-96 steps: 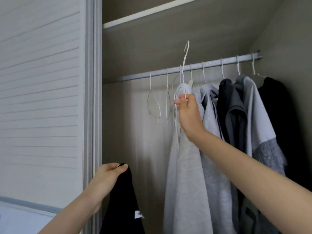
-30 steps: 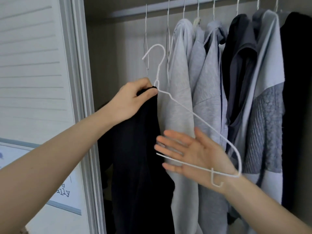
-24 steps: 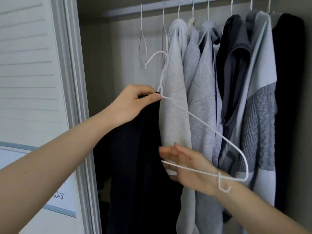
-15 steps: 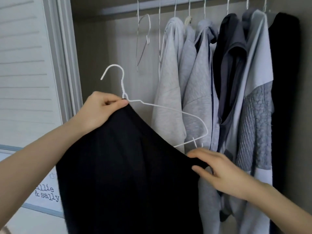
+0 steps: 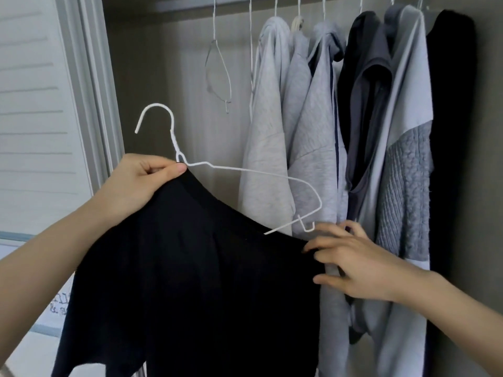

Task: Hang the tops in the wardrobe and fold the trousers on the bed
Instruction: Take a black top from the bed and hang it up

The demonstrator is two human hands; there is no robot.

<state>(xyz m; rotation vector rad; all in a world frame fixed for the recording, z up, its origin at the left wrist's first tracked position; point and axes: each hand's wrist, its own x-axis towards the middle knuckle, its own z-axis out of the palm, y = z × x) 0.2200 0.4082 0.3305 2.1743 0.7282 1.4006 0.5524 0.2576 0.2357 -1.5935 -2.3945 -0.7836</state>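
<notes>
From the head camera, the only view, the left hand [image 5: 136, 186] pinches the neck of a white wire hanger [image 5: 245, 170] together with the collar edge of a black top [image 5: 190, 281], thumb pressed over curled fingers. The hanger's hook stands upright above that grip, and its right shoulder and lower bar stick out bare above the cloth. The right hand [image 5: 351, 259] has its fingers loosely spread, fingertips on the top's right edge just below the hanger's bare end; whether they pinch the cloth or merely touch it cannot be told. The top hangs in front of the open wardrobe, below the rail [image 5: 190, 4], and is not yet hung. On the rail are an empty wire hanger [image 5: 217, 66] and, to its right, a row of grey and dark tops [image 5: 313, 118]. The step in hand looks like dressing the hanger: one side seems to be inside the garment, the other not. The next move probably calls for drawing the right shoulder of the top over the bare hanger end, then lifting the hook to the rail, likely near the empty hanger. No trousers or bed are visible.
</notes>
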